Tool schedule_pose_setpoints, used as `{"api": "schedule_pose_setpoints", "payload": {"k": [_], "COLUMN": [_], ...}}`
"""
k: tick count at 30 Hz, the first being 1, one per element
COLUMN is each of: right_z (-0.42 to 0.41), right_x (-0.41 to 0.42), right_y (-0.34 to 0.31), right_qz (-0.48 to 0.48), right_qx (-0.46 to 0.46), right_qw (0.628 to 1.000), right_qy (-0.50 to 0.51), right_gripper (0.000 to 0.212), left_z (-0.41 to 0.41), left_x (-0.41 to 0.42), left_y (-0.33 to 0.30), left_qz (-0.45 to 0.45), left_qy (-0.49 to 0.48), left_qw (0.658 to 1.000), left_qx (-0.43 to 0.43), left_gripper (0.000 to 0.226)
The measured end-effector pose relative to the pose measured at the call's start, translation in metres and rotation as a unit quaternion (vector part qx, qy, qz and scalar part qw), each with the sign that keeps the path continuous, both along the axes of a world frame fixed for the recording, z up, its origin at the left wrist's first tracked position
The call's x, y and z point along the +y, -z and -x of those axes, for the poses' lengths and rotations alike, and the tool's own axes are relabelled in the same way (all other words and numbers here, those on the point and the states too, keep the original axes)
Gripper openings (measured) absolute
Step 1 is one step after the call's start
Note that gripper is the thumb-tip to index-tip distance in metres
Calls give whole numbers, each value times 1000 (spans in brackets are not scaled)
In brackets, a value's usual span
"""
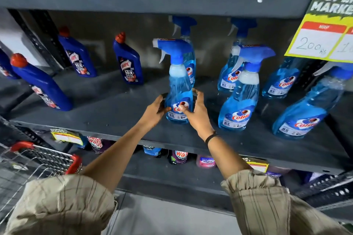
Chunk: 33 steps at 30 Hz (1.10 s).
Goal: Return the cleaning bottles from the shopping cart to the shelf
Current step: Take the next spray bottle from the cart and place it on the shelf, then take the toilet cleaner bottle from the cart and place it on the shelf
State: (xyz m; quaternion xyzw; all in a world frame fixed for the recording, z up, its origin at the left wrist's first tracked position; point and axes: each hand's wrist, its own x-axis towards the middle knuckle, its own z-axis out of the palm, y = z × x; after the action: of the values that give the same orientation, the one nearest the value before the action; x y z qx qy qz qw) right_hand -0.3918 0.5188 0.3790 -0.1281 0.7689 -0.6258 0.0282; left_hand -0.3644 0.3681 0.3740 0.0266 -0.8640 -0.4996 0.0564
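A light blue Colin spray bottle [178, 89] stands upright on the grey shelf [114, 112], near its front edge. My left hand [154, 109] wraps the bottle's lower left side. My right hand [196, 112] is at its right side with fingers spread apart and only the thumb touching the label. Several more Colin spray bottles [238, 101] stand to the right and behind. The shopping cart [47, 158], wire with red corners, is at the lower left; its contents are not visible.
Dark blue Harpic bottles with red caps [128, 61] stand on the left part of the same shelf. A yellow price sign [324, 30] hangs from the shelf above at the right. The lower shelf holds pouches and packets [179, 156].
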Motion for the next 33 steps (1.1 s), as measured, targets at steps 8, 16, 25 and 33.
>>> {"api": "schedule_pose_setpoints", "payload": {"k": [8,16,25,33], "right_z": [-44,-99,-240,-377], "right_x": [-28,-164,-391,-507], "right_y": [16,28,103,248], "right_qz": [79,125,-27,-350], "right_qx": [148,-79,-339,-381], "right_qw": [971,985,859,658], "right_qy": [172,-86,-382,-546], "right_gripper": [27,12,16,16], "left_z": [-28,-126,-372,-525], "left_x": [-32,-136,-308,-350], "left_y": [15,30,126,287], "left_qz": [-180,-328,-374,-454], "left_qy": [-183,-363,-650,-755], "left_qw": [965,861,655,457], "left_qx": [59,138,96,-128], "left_gripper": [40,28,30,45]}}
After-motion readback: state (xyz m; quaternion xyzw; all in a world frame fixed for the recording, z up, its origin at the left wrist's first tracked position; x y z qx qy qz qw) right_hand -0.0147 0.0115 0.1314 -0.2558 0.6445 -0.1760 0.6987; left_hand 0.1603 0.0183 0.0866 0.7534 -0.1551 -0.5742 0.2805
